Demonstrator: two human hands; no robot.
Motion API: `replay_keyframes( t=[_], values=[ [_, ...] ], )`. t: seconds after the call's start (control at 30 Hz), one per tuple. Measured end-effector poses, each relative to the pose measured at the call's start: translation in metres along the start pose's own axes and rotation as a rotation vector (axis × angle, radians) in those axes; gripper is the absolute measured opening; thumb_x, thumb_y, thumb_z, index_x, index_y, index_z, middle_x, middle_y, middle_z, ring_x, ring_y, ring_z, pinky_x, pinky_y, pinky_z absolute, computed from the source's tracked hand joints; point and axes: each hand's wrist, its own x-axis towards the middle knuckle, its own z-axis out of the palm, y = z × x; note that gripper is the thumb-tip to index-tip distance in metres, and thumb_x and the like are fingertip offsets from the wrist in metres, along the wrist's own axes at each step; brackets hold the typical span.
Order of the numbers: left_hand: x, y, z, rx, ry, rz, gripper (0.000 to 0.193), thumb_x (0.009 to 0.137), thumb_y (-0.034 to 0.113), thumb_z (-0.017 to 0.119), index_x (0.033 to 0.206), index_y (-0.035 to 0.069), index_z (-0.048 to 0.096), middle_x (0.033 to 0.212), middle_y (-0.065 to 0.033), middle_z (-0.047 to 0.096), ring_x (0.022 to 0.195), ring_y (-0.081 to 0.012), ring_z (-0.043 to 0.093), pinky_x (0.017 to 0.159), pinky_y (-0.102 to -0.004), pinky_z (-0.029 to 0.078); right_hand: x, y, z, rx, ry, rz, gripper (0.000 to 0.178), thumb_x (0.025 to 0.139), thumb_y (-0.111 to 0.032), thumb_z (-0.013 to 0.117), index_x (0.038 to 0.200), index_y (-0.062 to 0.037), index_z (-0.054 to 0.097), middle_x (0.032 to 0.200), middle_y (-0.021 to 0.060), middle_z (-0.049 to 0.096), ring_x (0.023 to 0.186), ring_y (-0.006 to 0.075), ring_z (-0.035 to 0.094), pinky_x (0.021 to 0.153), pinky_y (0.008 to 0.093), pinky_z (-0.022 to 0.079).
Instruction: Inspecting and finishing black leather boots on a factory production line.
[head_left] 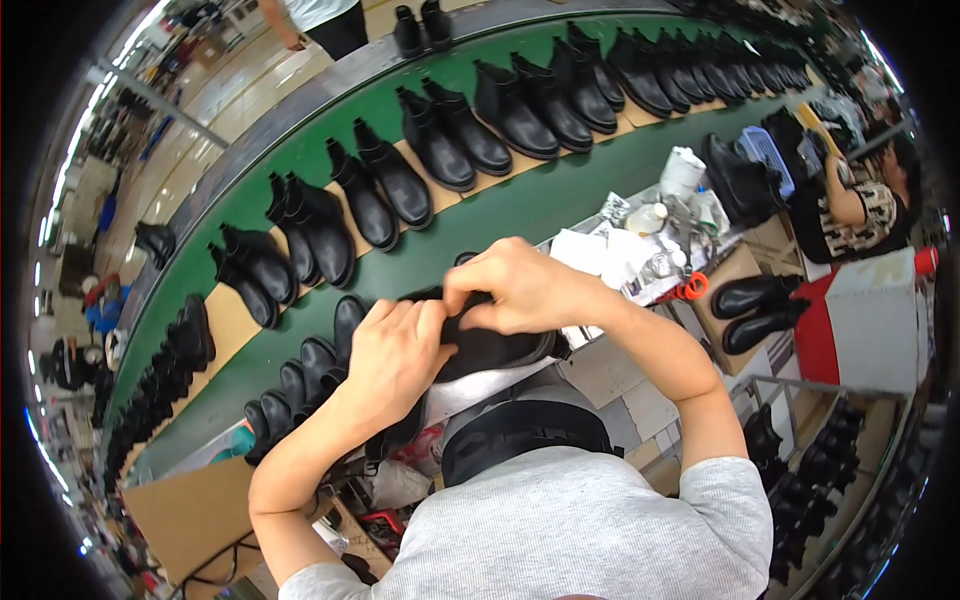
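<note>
The left hand (398,350) and right hand (525,287), fingers curled nearly closed, grip a matte black boot (490,352) with rounded contours.

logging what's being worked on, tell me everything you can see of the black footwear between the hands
The black footwear looks dark, smooth and leather-like, with a rounded near edge. It lies at the near side of the green bench, above a pale surface. The left hand and right hand meet over it, hiding much; toe direction and exact grip are unclear.
</note>
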Motion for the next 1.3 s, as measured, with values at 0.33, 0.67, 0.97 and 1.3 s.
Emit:
replay_keyframes(
  t=[0.33, 0.67, 0.97, 1.3],
  values=[
    [-0.010, -0.060, -0.011, -1.308, -0.357, -0.712, 0.021, 0.074, 0.012, 0.073, 0.085, -0.003, 0.063, 0.080, -0.0046, 0.065, 0.073, -0.0091, 0.060, 0.067, -0.0235, 0.047, -0.139, 0.171, 0.037, -0.238, 0.073, 0.757, 0.014, 0.070, -0.012, 0.059, 0.075, -0.0007, 0.067, 0.073, 0.0216, 0.063, 0.071, 0.0315, 0.064, 0.068, 0.0380, 0.050],
    [-0.071, -0.096, 0.040, -1.675, -0.484, -0.832, 0.039, 0.074, 0.004, 0.070, 0.110, -0.004, 0.056, 0.104, -0.0095, 0.063, 0.098, -0.0143, 0.058, 0.089, -0.0279, 0.044, -0.166, 0.196, 0.121, -0.593, 0.219, 0.799, 0.026, 0.078, -0.020, 0.063, 0.093, 0.0001, 0.054, 0.096, 0.0187, 0.055, 0.090, 0.0369, 0.055, 0.074, 0.0456, 0.046],
    [-0.076, -0.103, 0.036, -1.611, -0.447, -0.851, 0.051, 0.070, 0.001, 0.070, 0.118, 0.001, 0.053, 0.112, -0.0078, 0.059, 0.105, -0.0176, 0.053, 0.095, -0.0304, 0.038, -0.161, 0.201, 0.111, -0.529, 0.199, 0.916, 0.041, 0.061, -0.001, 0.069, 0.099, -0.0010, 0.053, 0.095, 0.0199, 0.053, 0.095, 0.0348, 0.050, 0.080, 0.0405, 0.044],
    [-0.084, -0.088, 0.053, -1.753, -0.285, -0.842, 0.058, 0.066, -0.003, 0.073, 0.120, 0.003, 0.051, 0.112, -0.0070, 0.059, 0.104, -0.0168, 0.054, 0.093, -0.0300, 0.040, -0.163, 0.135, 0.054, -0.088, 0.306, 1.032, 0.015, 0.079, -0.003, 0.062, 0.091, 0.0039, 0.057, 0.083, 0.0099, 0.065, 0.073, 0.0128, 0.059, 0.067, 0.0259, 0.047]
  ],
)
